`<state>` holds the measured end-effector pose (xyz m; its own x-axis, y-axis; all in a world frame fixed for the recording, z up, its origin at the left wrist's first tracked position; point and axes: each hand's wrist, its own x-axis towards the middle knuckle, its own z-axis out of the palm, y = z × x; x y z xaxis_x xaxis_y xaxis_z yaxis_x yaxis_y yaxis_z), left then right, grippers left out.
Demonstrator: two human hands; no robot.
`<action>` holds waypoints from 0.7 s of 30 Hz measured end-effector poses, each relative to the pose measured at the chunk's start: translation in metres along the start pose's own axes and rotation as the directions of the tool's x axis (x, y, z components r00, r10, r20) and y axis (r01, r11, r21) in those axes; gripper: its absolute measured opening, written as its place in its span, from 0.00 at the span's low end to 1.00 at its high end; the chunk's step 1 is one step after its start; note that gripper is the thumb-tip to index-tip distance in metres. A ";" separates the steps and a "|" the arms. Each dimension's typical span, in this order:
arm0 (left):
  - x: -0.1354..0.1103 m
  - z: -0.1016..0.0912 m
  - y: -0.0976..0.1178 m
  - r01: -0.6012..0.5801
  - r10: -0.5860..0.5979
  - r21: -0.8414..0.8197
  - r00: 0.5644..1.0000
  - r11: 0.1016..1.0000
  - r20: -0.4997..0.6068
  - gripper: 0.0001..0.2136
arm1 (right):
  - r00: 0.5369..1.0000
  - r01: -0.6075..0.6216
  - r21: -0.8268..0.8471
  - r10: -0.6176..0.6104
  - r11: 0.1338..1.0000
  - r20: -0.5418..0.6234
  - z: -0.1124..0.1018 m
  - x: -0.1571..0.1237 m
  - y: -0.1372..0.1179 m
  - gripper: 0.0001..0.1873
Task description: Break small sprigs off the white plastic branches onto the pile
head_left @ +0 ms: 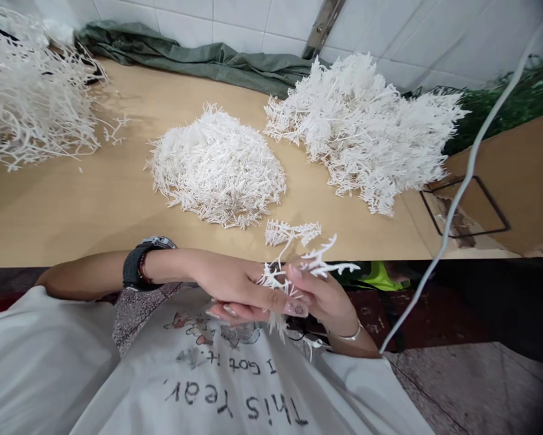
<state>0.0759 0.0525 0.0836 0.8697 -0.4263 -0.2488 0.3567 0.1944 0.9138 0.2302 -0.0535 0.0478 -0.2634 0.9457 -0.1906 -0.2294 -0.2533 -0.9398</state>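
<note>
My left hand (241,281), with a dark watch (148,260) on its wrist, reaches across in front of my shirt. Its thumb and fingers close on a bunch of white branched plastic sprigs (273,278). Up against it, my right hand (323,296), wearing a thin bangle, pinches a white branched sprig (328,260) whose forked tips stick out to the right. Some fingers overlap and hide where the sprigs are gripped. Just beyond the hands, a small row of white sprigs (292,232) lies near the table's front edge.
A rounded heap of short white sprigs (219,169) sits mid-table. A larger pile of sprigs (366,133) lies right, a tangled white pile (31,103) left. Green cloth (199,60) runs along the wall. A white cable (464,181) hangs before a cardboard box (516,181).
</note>
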 end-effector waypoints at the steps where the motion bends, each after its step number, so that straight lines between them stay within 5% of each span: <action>1: -0.002 0.003 -0.001 -0.024 0.023 -0.005 0.999 1.000 -0.036 0.27 | 0.997 -0.001 0.055 0.006 0.998 -0.076 0.005 0.000 0.001 0.30; 5: -0.006 0.013 -0.010 -0.111 0.103 -0.063 0.988 0.992 -0.116 0.29 | 0.962 0.088 0.205 -0.030 0.975 -0.271 0.022 0.000 0.007 0.32; 8: -0.001 0.016 -0.019 -0.221 0.208 -0.120 0.971 0.968 -0.114 0.31 | 0.943 0.209 0.249 -0.127 0.946 -0.308 0.030 0.002 0.011 0.32; 13: 0.015 0.014 -0.034 -0.400 0.413 -0.199 0.910 0.895 0.028 0.34 | 0.906 0.424 0.361 -0.390 0.830 -0.167 0.043 0.011 0.010 0.32; 17: 0.025 0.016 -0.043 -0.509 0.524 -0.302 0.851 0.806 -0.038 0.36 | 0.817 0.548 0.406 -0.572 0.731 -0.074 0.050 0.025 -0.001 0.33; 21: 0.030 0.018 -0.059 -0.415 0.409 -0.296 0.909 0.860 -0.083 0.36 | 0.754 0.657 0.362 -0.585 0.661 -0.299 0.046 0.032 -0.005 0.31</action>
<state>0.0754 0.0123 0.0283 0.9645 -0.2344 0.1214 0.0473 0.6059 0.7941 0.1801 -0.0308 0.0591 0.2163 0.9219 0.3215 -0.6637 0.3804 -0.6440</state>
